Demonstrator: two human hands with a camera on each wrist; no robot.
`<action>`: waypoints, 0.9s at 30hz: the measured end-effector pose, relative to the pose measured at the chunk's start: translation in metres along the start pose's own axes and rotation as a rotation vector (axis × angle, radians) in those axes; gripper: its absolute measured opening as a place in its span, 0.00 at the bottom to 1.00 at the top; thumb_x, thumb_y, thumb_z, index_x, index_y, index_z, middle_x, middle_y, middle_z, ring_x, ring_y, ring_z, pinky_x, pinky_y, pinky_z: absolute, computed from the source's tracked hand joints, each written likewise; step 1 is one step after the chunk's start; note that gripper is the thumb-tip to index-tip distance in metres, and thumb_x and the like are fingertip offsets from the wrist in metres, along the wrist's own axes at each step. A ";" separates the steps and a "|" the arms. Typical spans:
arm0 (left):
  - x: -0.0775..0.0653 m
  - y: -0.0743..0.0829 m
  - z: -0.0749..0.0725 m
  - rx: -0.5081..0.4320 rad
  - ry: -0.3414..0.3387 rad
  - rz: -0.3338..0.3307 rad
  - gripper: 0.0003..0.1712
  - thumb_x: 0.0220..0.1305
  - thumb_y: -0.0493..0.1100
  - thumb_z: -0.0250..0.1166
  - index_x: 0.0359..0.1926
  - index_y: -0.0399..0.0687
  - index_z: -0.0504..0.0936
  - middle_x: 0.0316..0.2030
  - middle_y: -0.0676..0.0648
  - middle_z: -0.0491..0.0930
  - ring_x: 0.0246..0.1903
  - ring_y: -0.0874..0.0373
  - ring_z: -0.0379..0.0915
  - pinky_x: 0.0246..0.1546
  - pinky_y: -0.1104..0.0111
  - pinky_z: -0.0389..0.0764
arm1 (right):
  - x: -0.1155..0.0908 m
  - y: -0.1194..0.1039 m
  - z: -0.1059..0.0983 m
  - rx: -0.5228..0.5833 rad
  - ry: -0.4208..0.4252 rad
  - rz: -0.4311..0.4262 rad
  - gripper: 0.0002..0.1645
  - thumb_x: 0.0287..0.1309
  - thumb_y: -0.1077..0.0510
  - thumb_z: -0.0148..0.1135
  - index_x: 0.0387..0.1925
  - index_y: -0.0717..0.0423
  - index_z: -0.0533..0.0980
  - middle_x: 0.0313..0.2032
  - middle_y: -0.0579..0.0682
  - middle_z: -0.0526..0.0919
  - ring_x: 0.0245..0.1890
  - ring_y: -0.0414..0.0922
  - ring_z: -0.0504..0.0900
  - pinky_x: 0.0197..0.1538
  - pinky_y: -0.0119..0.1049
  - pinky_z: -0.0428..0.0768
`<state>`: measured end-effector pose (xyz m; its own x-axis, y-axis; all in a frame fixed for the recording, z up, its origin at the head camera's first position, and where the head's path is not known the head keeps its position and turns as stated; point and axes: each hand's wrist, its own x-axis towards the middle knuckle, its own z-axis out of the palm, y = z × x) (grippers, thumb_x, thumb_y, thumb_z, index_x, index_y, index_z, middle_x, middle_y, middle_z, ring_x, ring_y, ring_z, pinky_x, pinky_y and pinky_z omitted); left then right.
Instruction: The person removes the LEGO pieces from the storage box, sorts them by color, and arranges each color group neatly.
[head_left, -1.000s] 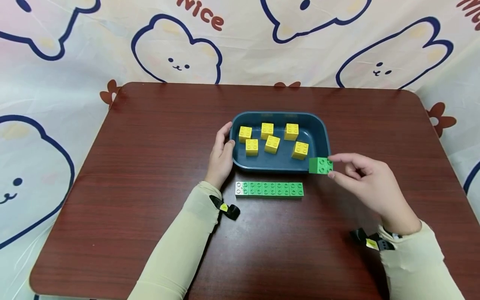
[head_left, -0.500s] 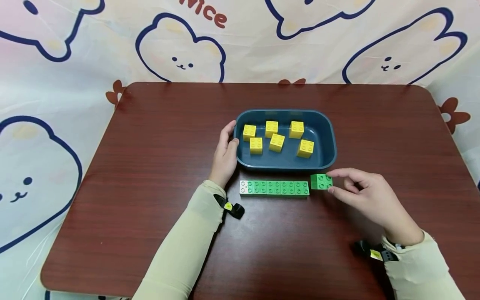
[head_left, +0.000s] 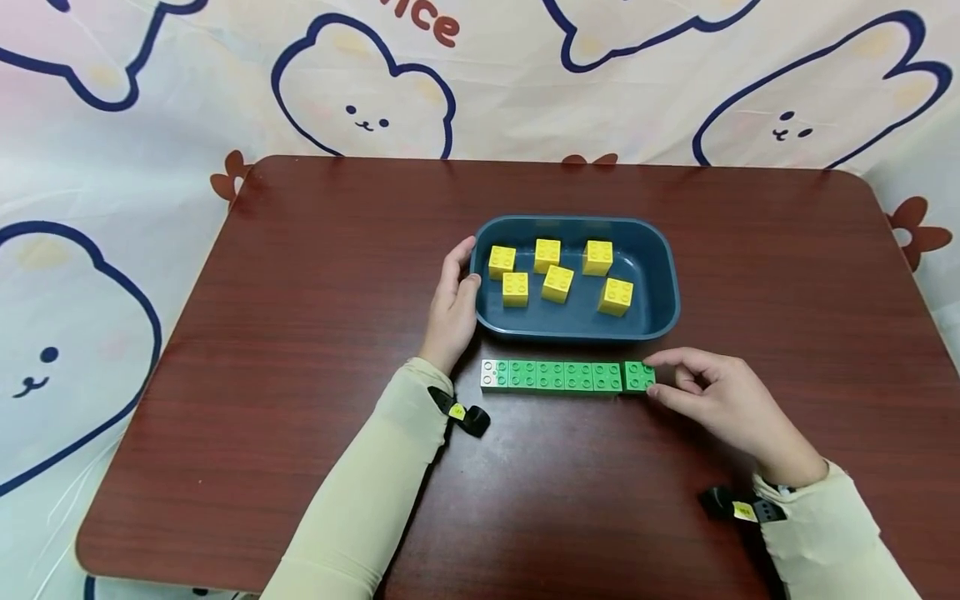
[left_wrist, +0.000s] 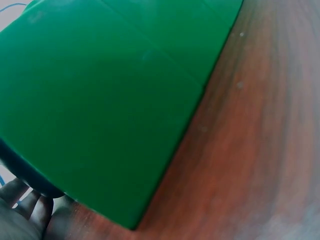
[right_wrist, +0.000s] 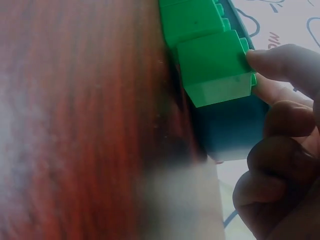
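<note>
My right hand (head_left: 720, 404) pinches a green toy brick (head_left: 638, 377) between thumb and index finger, at the right end of a row of green bricks (head_left: 555, 377). In the head view the held brick lines up with the row. The right wrist view shows the held brick (right_wrist: 217, 67) right at the row's end, fingertips by its studs. My left hand (head_left: 452, 308) holds the left end of a dark blue tray (head_left: 577, 334), its thumb at the rim. Green brick sides (left_wrist: 100, 115) fill much of the left wrist view.
Several yellow bricks (head_left: 557, 284) lie spread inside the tray, behind the green row. The brown wooden table (head_left: 337, 250) has rounded corners. A pale cloth (head_left: 517, 108) with cartoon outlines hangs behind it. Both wrists wear black straps.
My right hand has brought the green brick from the tray's near right corner toward me and then left, up to the row's end. The left hand stays on the tray. The head view shifts slightly.
</note>
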<state>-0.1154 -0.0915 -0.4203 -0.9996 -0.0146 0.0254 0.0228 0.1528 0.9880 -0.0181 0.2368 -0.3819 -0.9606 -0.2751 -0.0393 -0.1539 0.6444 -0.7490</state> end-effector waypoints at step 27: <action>0.001 -0.001 0.001 0.004 0.000 0.007 0.29 0.77 0.39 0.45 0.75 0.62 0.62 0.71 0.58 0.64 0.67 0.64 0.60 0.69 0.60 0.60 | 0.002 0.006 0.006 0.049 -0.037 0.045 0.15 0.56 0.55 0.75 0.46 0.46 0.83 0.19 0.43 0.67 0.19 0.39 0.64 0.25 0.34 0.65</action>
<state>-0.1167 -0.0913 -0.4217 -0.9994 -0.0140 0.0319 0.0293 0.1571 0.9871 -0.0197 0.2362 -0.3902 -0.9568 -0.2737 -0.0976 -0.0983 0.6210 -0.7776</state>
